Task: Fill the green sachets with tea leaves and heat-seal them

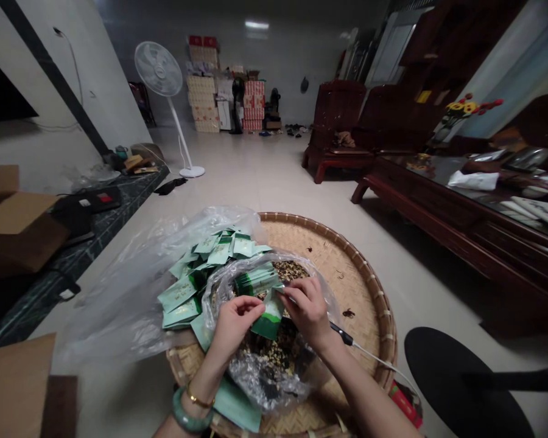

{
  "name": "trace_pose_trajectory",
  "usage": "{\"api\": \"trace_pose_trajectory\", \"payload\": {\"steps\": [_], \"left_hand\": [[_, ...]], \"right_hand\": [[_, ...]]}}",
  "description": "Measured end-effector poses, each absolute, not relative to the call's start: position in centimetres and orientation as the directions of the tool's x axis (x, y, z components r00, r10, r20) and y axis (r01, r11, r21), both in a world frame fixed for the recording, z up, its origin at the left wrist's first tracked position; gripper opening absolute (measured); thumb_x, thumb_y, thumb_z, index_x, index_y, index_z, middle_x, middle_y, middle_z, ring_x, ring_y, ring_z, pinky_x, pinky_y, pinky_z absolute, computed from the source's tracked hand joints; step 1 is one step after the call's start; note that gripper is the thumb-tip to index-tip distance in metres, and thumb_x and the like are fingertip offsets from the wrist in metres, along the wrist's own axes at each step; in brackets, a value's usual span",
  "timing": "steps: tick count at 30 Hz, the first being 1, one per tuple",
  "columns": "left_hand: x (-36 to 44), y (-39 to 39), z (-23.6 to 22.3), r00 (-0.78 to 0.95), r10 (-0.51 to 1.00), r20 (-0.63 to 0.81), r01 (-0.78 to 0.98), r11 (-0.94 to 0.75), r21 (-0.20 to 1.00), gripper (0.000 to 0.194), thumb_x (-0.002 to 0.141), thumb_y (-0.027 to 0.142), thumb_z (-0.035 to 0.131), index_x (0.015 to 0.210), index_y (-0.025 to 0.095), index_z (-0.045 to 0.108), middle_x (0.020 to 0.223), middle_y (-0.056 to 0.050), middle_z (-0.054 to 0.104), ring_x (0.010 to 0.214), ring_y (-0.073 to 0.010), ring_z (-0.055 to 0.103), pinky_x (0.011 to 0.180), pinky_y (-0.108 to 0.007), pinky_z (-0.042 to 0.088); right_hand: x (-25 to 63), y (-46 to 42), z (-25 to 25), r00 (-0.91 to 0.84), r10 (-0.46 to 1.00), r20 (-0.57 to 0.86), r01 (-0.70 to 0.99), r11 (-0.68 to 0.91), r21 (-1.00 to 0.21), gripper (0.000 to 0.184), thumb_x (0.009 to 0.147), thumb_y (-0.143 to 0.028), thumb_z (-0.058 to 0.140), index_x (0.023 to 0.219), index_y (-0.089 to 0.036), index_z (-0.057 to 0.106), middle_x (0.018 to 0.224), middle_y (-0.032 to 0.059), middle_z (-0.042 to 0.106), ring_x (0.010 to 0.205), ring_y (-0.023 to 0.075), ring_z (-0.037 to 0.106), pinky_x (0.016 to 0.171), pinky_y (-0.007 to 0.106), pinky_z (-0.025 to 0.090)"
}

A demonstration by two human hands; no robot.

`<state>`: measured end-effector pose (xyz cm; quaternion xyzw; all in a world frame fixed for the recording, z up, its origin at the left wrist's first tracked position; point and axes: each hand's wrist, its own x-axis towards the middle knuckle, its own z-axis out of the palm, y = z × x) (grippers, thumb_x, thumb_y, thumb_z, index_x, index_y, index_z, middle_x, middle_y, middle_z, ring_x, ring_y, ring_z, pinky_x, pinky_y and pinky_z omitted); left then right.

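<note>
Between my hands, over an open clear plastic bag (251, 374), is a small green sachet (270, 317). My right hand (309, 307) pinches its upper right edge. My left hand (238, 319) has thumb and fingertips closed at the sachet's left edge. Dry, mixed dark and yellowish loose bits (276, 356) fill the bag. A row of stacked sachets (258, 278) lies on them just beyond my fingers. To the left, a pile of pale green sachets (219, 249) spreads over a large clear plastic sheet (123, 304). A black handle (341, 333) with a white cable shows beneath my right wrist.
Everything rests on a round woven bamboo tray (365, 274) with scattered dark bits. Cardboard boxes (18, 383) stand at the left. A round black stand base (461, 377) is at the right, near a dark wooden table (420, 213). A white fan (159, 70) stands further back.
</note>
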<state>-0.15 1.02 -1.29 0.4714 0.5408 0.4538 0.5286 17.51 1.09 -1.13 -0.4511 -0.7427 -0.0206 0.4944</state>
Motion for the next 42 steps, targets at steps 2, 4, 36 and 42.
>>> {"api": "trace_pose_trajectory", "payload": {"steps": [2, 4, 36, 42], "left_hand": [[-0.5, 1.3, -1.2, -0.008, 0.997, -0.070, 0.121, 0.071, 0.990, 0.022, 0.059, 0.035, 0.075, 0.068, 0.015, 0.072, 0.064, -0.003, 0.070, 0.057, -0.0148, 0.060, 0.054, -0.023, 0.047], [-1.0, 1.5, -1.3, 0.005, 1.000, -0.019, 0.168, 0.018, 0.986, 0.023, 0.062, 0.034, 0.073, 0.076, 0.016, 0.074, 0.074, -0.005, 0.074, 0.065, -0.0176, 0.064, 0.059, -0.026, 0.051], [-2.9, 0.6, -2.6, 0.434, 0.894, -0.113, 0.193, 0.030, 0.981, 0.038, 0.084, 0.035, 0.056, 0.115, 0.016, 0.065, 0.096, -0.009, 0.074, 0.078, -0.0215, 0.072, 0.064, -0.030, 0.057], [-3.4, 0.6, -2.5, 0.491, 0.863, -0.122, 0.268, -0.016, 0.963, 0.042, 0.086, 0.032, 0.053, 0.124, 0.015, 0.059, 0.084, -0.007, 0.074, 0.072, -0.0193, 0.070, 0.066, -0.031, 0.056]], "right_hand": [[17.6, 1.0, -0.7, -0.111, 0.681, 0.724, 0.635, 0.609, -0.475, 0.012, 0.087, -0.017, 0.057, 0.084, -0.022, 0.068, 0.074, 0.0060, 0.065, 0.074, 0.0203, 0.055, 0.066, 0.036, 0.049], [17.8, 0.8, -0.3, -0.083, 0.729, 0.680, 0.570, 0.594, -0.567, 0.012, 0.087, -0.017, 0.056, 0.083, -0.022, 0.066, 0.073, 0.0048, 0.063, 0.074, 0.0197, 0.055, 0.064, 0.033, 0.048], [18.7, -1.6, -0.9, -0.253, 0.958, -0.136, -0.278, -0.207, -0.938, 0.033, 0.075, -0.049, 0.069, 0.092, -0.020, 0.065, 0.085, 0.0001, 0.062, 0.077, 0.0136, 0.058, 0.062, 0.026, 0.057], [18.6, -1.6, -1.0, -0.419, 0.893, -0.162, -0.118, -0.230, -0.966, 0.040, 0.074, -0.053, 0.068, 0.090, -0.016, 0.072, 0.076, 0.0009, 0.068, 0.069, 0.0141, 0.061, 0.069, 0.030, 0.056]]}}
